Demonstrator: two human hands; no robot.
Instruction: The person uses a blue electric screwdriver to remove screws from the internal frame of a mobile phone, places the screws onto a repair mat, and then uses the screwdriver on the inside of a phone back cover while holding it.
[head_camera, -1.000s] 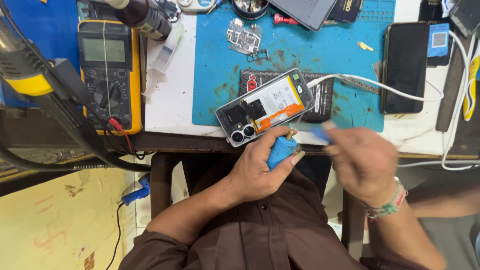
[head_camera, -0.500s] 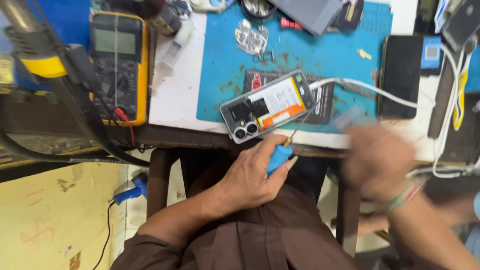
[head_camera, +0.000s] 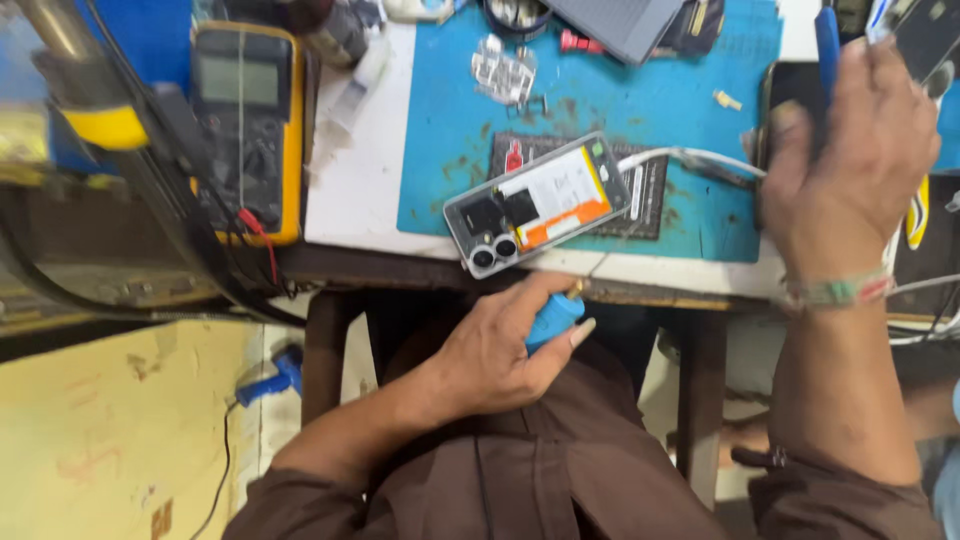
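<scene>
Left hand (head_camera: 500, 350) is closed around a blue-handled screwdriver (head_camera: 553, 317), held below the table edge. The opened phone (head_camera: 540, 203) lies on the blue mat (head_camera: 440, 120), just above it. Right hand (head_camera: 850, 160) rests half-open on a black phone (head_camera: 790, 85).

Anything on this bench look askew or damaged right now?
The opened phone lies tilted, back cover off, its camera end jutting over the front edge of the table. The blue mat under it looks stained and worn. The left hand holds a blue-handled screwdriver; the right hand is at a dark phone at the right.
</scene>
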